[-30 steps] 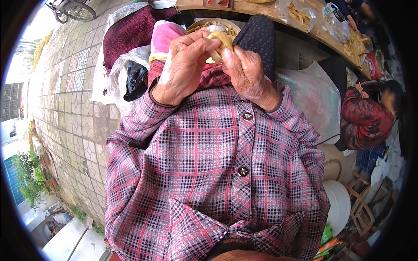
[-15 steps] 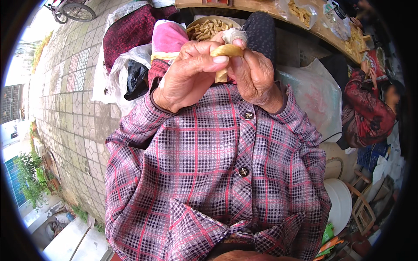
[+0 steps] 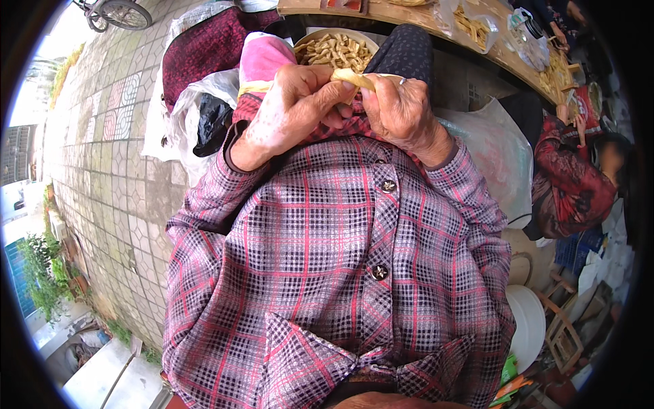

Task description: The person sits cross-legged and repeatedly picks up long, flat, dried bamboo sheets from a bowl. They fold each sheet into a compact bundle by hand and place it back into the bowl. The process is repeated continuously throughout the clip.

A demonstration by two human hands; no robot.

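Observation:
Between my two hands, a soft pale-yellow strip (image 3: 353,77) is stretched just in front of the bowl. My left hand (image 3: 289,112) is closed, with thumb and fingers pinching its left end. At the other end my right hand (image 3: 403,112) is closed, gripping it between thumb and curled fingers. A ring shows on one right-hand finger. Behind the strip, in my lap, sits a round bowl (image 3: 373,42) filled with many short yellowish pieces (image 3: 335,49). The hands hide part of its near side.
A wooden table (image 3: 402,12) runs along the far right, bearing bagged yellow strips (image 3: 472,28). A person in a dark red top (image 3: 573,174) works at the right. White and black plastic bags (image 3: 212,123) lie at my left, beside a tiled pavement (image 3: 112,177).
The strip was looped and folded with an end hanging down; now it is drawn out sideways. My hands have moved apart, and the white-wrapped fingertip is out of sight.

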